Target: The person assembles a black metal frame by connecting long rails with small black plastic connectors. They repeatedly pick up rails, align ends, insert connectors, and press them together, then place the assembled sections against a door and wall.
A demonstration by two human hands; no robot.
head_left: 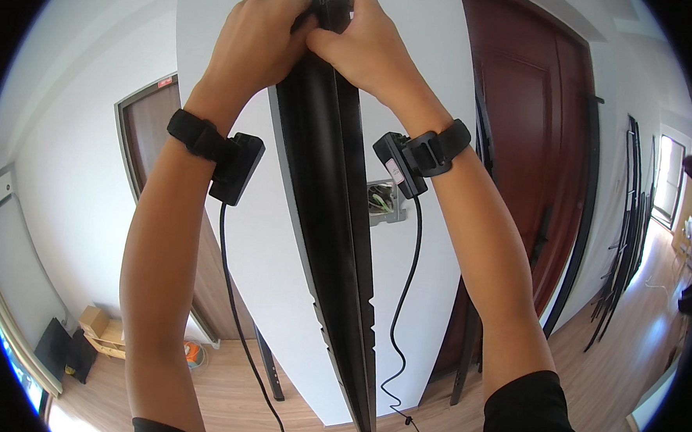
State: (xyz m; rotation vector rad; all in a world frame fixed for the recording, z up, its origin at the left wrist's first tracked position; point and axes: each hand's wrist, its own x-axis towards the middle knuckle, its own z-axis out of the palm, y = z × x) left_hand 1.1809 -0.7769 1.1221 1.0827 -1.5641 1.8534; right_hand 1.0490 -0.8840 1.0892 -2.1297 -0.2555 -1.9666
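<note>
The fingers of the right hand (370, 49) are clamped on a small black block (332, 10), with the thumb in front. The fingers of the left hand (261, 39) are bent and close together next to the block, but their tips are hidden, so one cannot tell what they pinch. The block is at the top end of a long black bar (317, 175). The bar is between the two arms, in front of a white wall (430, 33). It looks hollow in front, and has little notches low on its edges. Its far end is down near the floor (629, 332); one cannot tell if they touch. Each wrist wears a strap with a black box, the left box (237, 169) and the right box (399, 164), and a cord hangs from each. To the right are a red door (522, 147) and some thin black strips (631, 231) leaning on another wall. A brown door (159, 128) is to the left.
</note>
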